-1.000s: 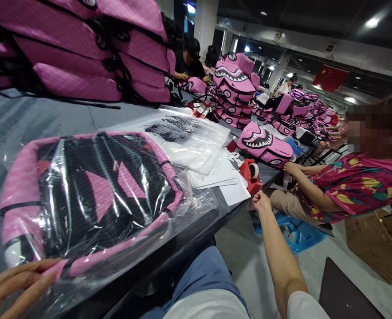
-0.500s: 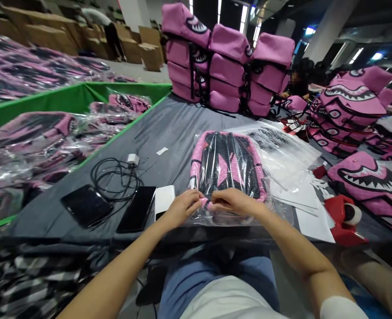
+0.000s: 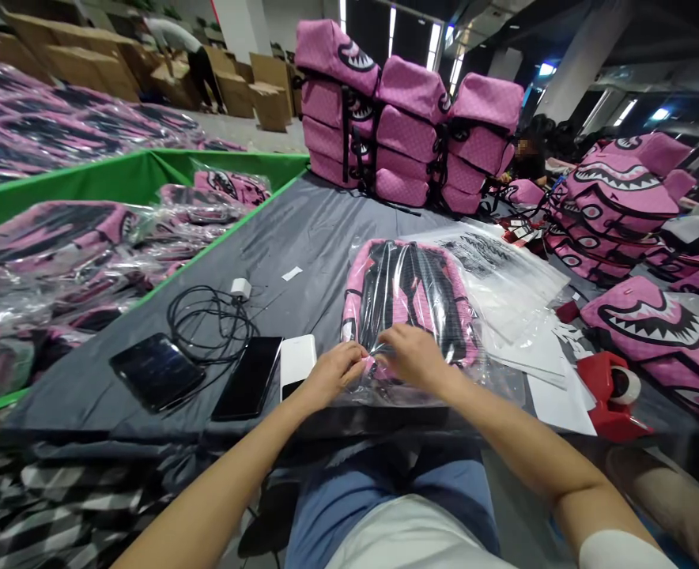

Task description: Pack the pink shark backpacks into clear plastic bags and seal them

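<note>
In front of me a pink and black backpack (image 3: 412, 296) lies strap side up inside a clear plastic bag (image 3: 444, 391). My left hand (image 3: 338, 365) is closed at the bag's near left edge, its fingertips pinching the plastic. Just to its right, my right hand (image 3: 412, 354) bends over the lower part of the backpack, fingers curled down onto the plastic film. Its fingertips are partly hidden, and I cannot make out what they grip. The bag's near end lies loose along the table edge.
Left of the bag lie a white power bank (image 3: 297, 359), a black phone (image 3: 247, 378), a dark tablet-like device (image 3: 156, 370) and a coiled cable (image 3: 207, 320). Plastic bags (image 3: 504, 276) and a red tape dispenser (image 3: 607, 395) lie right. Stacked backpacks (image 3: 409, 130) stand behind; a green-edged bin (image 3: 165, 162) holds wrapped ones.
My right hand has lifted slightly and turned, with its fingers shifted up over the backpack. My left hand stays at the bag's near left edge. The view has shifted a little.
</note>
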{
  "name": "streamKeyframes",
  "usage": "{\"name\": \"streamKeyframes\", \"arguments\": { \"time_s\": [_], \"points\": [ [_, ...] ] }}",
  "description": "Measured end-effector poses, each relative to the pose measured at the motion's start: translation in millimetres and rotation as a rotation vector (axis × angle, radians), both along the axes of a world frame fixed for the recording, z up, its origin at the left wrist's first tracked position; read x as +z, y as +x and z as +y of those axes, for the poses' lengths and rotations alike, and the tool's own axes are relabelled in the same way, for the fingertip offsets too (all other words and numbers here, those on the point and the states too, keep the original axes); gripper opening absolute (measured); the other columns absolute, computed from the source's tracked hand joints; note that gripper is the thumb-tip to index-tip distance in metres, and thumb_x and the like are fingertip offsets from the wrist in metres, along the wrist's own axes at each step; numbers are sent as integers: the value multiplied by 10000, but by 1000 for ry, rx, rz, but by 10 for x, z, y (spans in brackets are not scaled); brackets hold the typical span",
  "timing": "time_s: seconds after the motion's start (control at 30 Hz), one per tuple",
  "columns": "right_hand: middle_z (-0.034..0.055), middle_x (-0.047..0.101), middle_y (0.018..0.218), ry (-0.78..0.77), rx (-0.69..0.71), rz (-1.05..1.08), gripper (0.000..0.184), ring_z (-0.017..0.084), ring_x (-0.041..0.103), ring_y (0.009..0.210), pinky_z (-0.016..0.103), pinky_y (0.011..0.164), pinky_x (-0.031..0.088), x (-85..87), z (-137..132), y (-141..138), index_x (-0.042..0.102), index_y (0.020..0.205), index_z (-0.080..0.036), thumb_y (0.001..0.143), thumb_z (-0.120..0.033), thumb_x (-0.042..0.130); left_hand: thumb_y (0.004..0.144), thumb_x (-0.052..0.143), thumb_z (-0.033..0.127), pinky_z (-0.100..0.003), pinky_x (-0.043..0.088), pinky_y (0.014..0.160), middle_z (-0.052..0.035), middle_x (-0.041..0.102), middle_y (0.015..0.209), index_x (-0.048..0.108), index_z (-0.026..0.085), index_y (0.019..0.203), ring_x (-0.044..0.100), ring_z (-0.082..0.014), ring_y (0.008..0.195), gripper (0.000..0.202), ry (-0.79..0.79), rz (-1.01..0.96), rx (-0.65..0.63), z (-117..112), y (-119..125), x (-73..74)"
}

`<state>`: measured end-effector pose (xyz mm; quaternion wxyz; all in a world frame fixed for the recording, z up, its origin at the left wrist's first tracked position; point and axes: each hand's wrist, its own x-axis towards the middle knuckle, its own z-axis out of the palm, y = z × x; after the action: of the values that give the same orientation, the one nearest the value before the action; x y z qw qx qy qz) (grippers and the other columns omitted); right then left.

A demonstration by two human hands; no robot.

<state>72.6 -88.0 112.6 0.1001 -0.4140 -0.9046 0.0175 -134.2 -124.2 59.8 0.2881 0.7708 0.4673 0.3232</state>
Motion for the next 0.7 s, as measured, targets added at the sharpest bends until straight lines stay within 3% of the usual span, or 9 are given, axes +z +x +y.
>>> {"name": "streamKeyframes", "arguments": {
  "time_s": [0.1,0.17,0.27,0.33,0.43,0.53,0.63,0.7],
  "points": [
    [163,684,1230,42,15,-23,346,268,639,1146,396,945,487,-309,-244,-149,589,1239,-149,984,-382,604,956,439,410,-369,498,878,-40,670,888,574,228,796,613,-209,885,278,44,5,28,42,29,-95],
    [175,681,1262,-4,-11,-50,341,271,626,1197,442,1009,474,-415,-263,-221,592,1247,-136,1022,-384,530,954,427,404,-384,501,876,-32,645,843,543,229,776,598,-209,845,275,67,14,72,52,68,-131],
    [199,628,1370,-18,19,-27,456,301,578,1289,506,1065,450,-370,-252,-189,574,1314,-139,987,-457,586,931,466,393,-418,477,962,-60,651,967,536,228,783,596,-235,983,233,104,28,160,9,119,-98],
    [202,566,1451,72,89,67,553,319,517,1364,536,1114,416,-287,-328,-29,557,1365,-156,939,-497,650,903,527,407,-443,424,1060,-85,637,1129,570,222,873,559,-257,1157,192,146,22,229,-52,117,-37],
    [166,571,1445,280,110,282,470,299,524,1352,528,1134,415,-239,-532,496,571,1370,-213,960,-438,625,858,593,486,-447,382,1121,-93,600,1258,582,225,1093,520,-262,1265,352,101,-71,415,-124,40,27],
    [159,616,1366,374,-125,398,364,306,594,1249,527,1041,493,-304,-640,1284,605,1320,-239,998,-390,528,823,575,582,-467,426,1068,-123,596,1256,573,200,1148,562,-297,1212,502,-25,-163,597,-49,-82,-1],
    [186,659,1266,286,-440,453,508,352,625,1192,546,1002,508,-401,-604,2005,628,1245,-181,959,-571,470,791,550,597,-484,456,994,-150,627,1119,598,158,1030,595,-342,1126,502,-92,-172,674,224,-133,-55],
    [155,709,1125,83,-590,464,653,343,683,1050,506,919,545,-476,-557,2275,604,1278,-174,896,-686,466,757,577,570,-455,468,944,-130,646,987,604,162,904,604,-348,1084,434,-142,-175,691,455,-86,-73]
  ]
}}
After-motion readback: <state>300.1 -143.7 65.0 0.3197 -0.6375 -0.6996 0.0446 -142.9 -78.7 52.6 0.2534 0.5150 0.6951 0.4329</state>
